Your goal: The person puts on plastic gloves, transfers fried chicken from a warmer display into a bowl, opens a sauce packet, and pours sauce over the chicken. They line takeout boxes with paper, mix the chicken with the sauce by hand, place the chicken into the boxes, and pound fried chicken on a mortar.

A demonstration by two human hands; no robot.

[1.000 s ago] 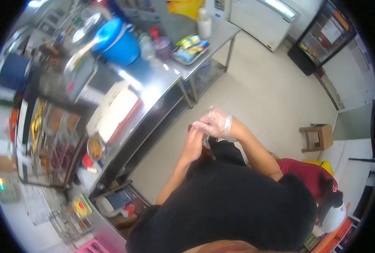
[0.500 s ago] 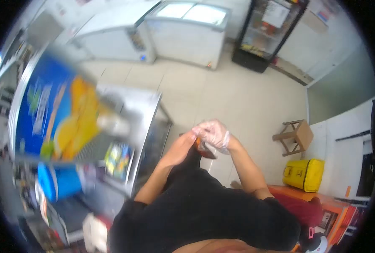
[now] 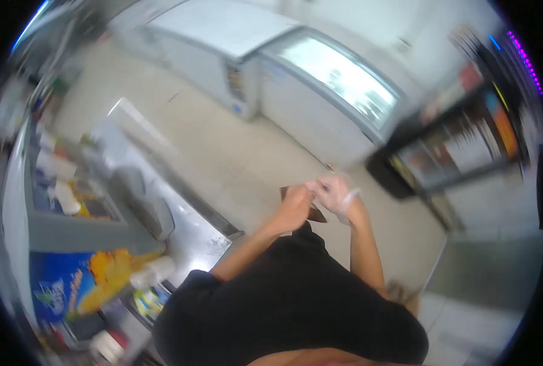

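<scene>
In the middle of the head view, both my hands meet in front of my body at a brown packet [image 3: 316,215]. Its pointed corners stick out on either side of my left hand [image 3: 295,208], which is bare and closed on it. My right hand [image 3: 335,194] wears a clear plastic glove and has its fingers pinched together at the packet's upper edge, against the left fingertips. Blur and my fingers hide most of the packet, so its print and contents cannot be made out.
A steel counter [image 3: 192,229] stands at my left, beside a display with a blue and yellow poster [image 3: 94,280]. Ahead are a white chest freezer [image 3: 216,27], a glass-topped freezer [image 3: 314,116] and an upright drinks fridge [image 3: 460,146]. A stool [image 3: 405,296] is partly visible at right.
My view has swung to the right, so the counter and freezers appear turned and shifted. Both hands stay together on the packet, slightly further right in view.
</scene>
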